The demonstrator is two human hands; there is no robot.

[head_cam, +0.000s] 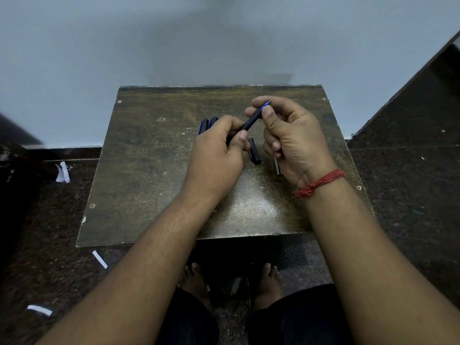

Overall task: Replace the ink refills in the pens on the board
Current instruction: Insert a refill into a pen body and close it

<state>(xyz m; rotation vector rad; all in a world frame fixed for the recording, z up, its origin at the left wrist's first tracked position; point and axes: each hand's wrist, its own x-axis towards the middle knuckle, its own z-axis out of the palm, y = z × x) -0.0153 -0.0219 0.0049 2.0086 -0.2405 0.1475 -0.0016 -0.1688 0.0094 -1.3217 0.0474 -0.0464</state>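
both hands' fingers (241, 139) pinching pen (252, 119) above board (149, 150), cap (254, 154) beneath

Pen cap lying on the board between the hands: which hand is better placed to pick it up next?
Probably the right hand. Its curled lower fingers sit just beside the pen cap, while only its thumb and forefinger pinch the pen near the tip. The left hand has a full grip on the barrel.

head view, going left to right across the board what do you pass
two capped pens lying behind the left hand → left hand → pen held between both hands → loose cap → right hand
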